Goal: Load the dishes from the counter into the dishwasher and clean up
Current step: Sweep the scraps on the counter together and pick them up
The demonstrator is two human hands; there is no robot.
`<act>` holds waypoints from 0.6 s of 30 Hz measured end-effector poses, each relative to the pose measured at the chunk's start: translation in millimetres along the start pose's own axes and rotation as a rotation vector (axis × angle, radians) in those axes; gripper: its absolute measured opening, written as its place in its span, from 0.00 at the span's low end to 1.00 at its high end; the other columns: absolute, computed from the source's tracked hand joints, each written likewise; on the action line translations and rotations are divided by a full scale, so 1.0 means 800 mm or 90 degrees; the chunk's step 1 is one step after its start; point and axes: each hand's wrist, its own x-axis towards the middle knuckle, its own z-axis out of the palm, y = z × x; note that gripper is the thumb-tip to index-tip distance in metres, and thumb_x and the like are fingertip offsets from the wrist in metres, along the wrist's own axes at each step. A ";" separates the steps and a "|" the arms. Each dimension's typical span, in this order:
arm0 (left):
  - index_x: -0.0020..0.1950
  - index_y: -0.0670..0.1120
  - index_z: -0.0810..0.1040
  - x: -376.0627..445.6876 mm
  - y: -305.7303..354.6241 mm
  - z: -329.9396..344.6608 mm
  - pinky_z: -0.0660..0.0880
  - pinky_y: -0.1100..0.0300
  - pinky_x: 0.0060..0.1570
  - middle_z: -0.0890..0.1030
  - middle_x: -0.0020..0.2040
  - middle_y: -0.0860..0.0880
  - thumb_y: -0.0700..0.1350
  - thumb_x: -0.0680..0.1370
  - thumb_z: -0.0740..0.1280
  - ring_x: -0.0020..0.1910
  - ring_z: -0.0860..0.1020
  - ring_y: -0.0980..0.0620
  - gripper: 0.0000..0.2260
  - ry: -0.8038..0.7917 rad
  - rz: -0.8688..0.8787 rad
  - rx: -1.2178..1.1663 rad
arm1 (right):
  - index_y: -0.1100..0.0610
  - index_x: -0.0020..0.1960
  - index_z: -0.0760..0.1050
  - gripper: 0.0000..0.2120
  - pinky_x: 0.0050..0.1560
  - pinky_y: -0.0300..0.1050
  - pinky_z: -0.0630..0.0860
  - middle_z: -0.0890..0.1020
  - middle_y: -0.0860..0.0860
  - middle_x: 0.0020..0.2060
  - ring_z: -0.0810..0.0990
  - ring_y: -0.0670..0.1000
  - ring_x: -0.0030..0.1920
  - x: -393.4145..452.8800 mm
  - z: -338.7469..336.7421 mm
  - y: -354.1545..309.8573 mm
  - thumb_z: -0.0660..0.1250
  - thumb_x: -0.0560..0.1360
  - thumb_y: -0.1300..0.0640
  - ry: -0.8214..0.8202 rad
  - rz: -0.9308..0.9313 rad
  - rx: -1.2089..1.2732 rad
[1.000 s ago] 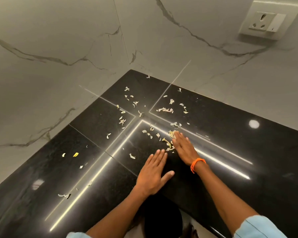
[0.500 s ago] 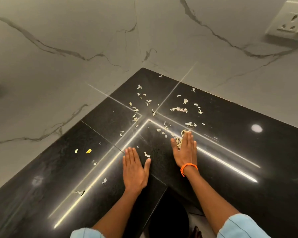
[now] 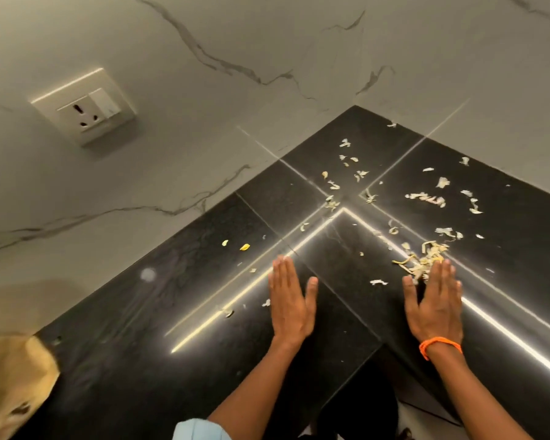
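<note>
Now, in the head view, both hands are lying flat and open on the black worktop (image 3: 115, 360): the left hand (image 3: 291, 301) has slid leftward, while the right hand (image 3: 434, 304) is nudging the gathered scraps (image 3: 423, 260); clean-up is continuing, no dishes showing.

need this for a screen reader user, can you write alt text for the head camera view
Two bare hands lie flat, fingers straight, on a glossy black corner counter; the right hand, with an orange wristband, touches a small pile of pale food scraps, and the left hand lies apart from it. More scraps dot the corner, below marble-look walls with a wall socket at left.
</note>
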 end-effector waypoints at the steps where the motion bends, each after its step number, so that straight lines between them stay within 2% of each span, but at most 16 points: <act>1: 0.83 0.44 0.46 -0.006 -0.033 -0.015 0.38 0.53 0.80 0.44 0.83 0.48 0.66 0.83 0.44 0.82 0.39 0.53 0.36 0.043 -0.067 -0.001 | 0.60 0.81 0.48 0.39 0.80 0.54 0.46 0.52 0.56 0.80 0.47 0.53 0.81 -0.003 0.002 -0.004 0.46 0.80 0.34 -0.010 -0.020 -0.009; 4: 0.83 0.40 0.50 -0.023 -0.132 -0.060 0.39 0.53 0.80 0.51 0.83 0.41 0.70 0.80 0.38 0.83 0.45 0.46 0.42 0.171 -0.293 0.017 | 0.59 0.81 0.48 0.39 0.80 0.54 0.47 0.51 0.56 0.81 0.47 0.53 0.81 -0.005 0.009 -0.015 0.45 0.80 0.33 -0.033 -0.045 -0.009; 6: 0.82 0.37 0.50 -0.030 -0.170 -0.074 0.43 0.50 0.80 0.52 0.82 0.38 0.71 0.79 0.36 0.82 0.48 0.43 0.45 0.189 -0.416 0.009 | 0.59 0.81 0.47 0.40 0.80 0.54 0.47 0.50 0.56 0.81 0.46 0.52 0.81 -0.004 0.013 -0.023 0.44 0.80 0.33 -0.046 -0.046 -0.008; 7: 0.82 0.37 0.51 -0.033 -0.171 -0.073 0.46 0.48 0.81 0.53 0.82 0.37 0.70 0.79 0.36 0.82 0.49 0.42 0.45 0.167 -0.441 0.018 | 0.59 0.81 0.47 0.40 0.80 0.54 0.48 0.50 0.56 0.81 0.46 0.52 0.81 -0.004 0.013 -0.026 0.44 0.80 0.32 -0.051 -0.046 -0.008; 10: 0.82 0.37 0.51 -0.032 -0.115 -0.048 0.45 0.48 0.81 0.53 0.82 0.38 0.68 0.80 0.38 0.82 0.49 0.42 0.42 0.086 -0.356 0.064 | 0.59 0.81 0.47 0.40 0.80 0.55 0.49 0.51 0.56 0.81 0.47 0.52 0.81 -0.004 0.014 -0.025 0.44 0.80 0.32 -0.060 -0.047 -0.006; 15: 0.83 0.42 0.42 0.011 0.012 -0.003 0.39 0.51 0.80 0.41 0.83 0.44 0.69 0.82 0.40 0.82 0.38 0.48 0.39 -0.040 -0.144 0.027 | 0.58 0.81 0.48 0.40 0.79 0.57 0.49 0.52 0.56 0.80 0.47 0.51 0.81 -0.002 0.014 -0.019 0.44 0.80 0.32 -0.056 -0.077 0.004; 18: 0.82 0.43 0.41 0.022 0.054 0.004 0.38 0.52 0.80 0.40 0.83 0.46 0.68 0.83 0.43 0.81 0.36 0.51 0.38 -0.113 -0.046 -0.039 | 0.58 0.81 0.48 0.40 0.79 0.58 0.49 0.52 0.55 0.80 0.45 0.50 0.81 -0.010 0.011 -0.022 0.45 0.80 0.32 -0.050 -0.110 0.046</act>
